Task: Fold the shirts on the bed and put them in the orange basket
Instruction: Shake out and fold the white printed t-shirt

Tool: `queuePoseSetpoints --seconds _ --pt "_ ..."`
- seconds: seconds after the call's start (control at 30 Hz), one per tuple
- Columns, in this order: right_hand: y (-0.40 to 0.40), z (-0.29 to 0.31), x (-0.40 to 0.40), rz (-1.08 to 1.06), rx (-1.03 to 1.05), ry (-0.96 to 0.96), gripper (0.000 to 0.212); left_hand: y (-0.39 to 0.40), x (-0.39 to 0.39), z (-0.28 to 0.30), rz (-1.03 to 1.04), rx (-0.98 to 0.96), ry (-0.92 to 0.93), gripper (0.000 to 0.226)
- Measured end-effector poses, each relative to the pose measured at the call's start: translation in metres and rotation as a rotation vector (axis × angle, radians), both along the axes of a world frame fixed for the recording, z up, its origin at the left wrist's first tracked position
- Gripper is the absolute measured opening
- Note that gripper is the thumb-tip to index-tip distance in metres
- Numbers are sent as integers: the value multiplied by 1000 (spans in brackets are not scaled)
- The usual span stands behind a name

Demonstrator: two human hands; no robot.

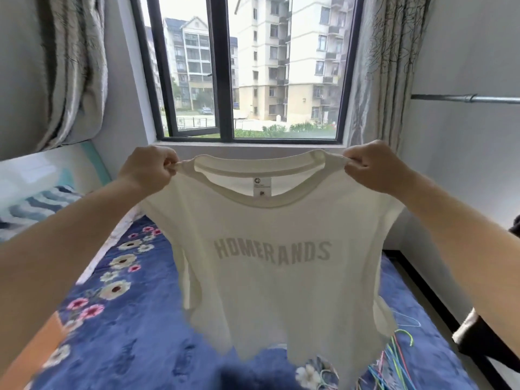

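Head view: cream shirt [270, 257] hangs in the air over the bed [135, 333], printed front facing the camera. Left hand [146, 170] at 10 o'clock and right hand [371, 167] at 2 o'clock each pinch a shoulder beside the collar. Orange basket not clearly seen. Risk: hem snagging the wire hangers [394, 361] at 5 o'clock when lowered; a thin pinch may slip.

Shirt [270, 249] held above bed [135, 333], window [247, 66] behind, hangers [394, 361] right on bed

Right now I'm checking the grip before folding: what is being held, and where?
The cream cotton T-shirt, pinched at its shoulders beside the collar by the left hand and right hand.
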State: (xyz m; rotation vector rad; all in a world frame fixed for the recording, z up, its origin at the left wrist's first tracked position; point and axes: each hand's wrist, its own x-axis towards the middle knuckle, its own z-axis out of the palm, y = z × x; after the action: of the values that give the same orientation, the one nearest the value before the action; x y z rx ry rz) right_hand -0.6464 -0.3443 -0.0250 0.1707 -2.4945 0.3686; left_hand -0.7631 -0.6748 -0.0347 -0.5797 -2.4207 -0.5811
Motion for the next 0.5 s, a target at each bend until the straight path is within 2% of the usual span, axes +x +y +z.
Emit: queuePoseSetpoints --seconds 0.1,0.23,0.33,0.4,0.5 --pt "-37 -8 0 0 -103 -9 37 -44 2 -2 -55 79 -28 17" --pt "-77 -10 -3 1 -256 -158 22 -91 -2 6 -85 57 -148 20" --pt "-96 -11 -11 0 -327 -222 26 -113 -5 6 -98 47 -274 26" --pt "-113 -16 -23 13 -333 -267 24 -128 -10 -3 -87 49 -265 26" --pt "-132 -31 -48 -25 -201 -299 23 -147 -22 -22 -32 1 -170 19"
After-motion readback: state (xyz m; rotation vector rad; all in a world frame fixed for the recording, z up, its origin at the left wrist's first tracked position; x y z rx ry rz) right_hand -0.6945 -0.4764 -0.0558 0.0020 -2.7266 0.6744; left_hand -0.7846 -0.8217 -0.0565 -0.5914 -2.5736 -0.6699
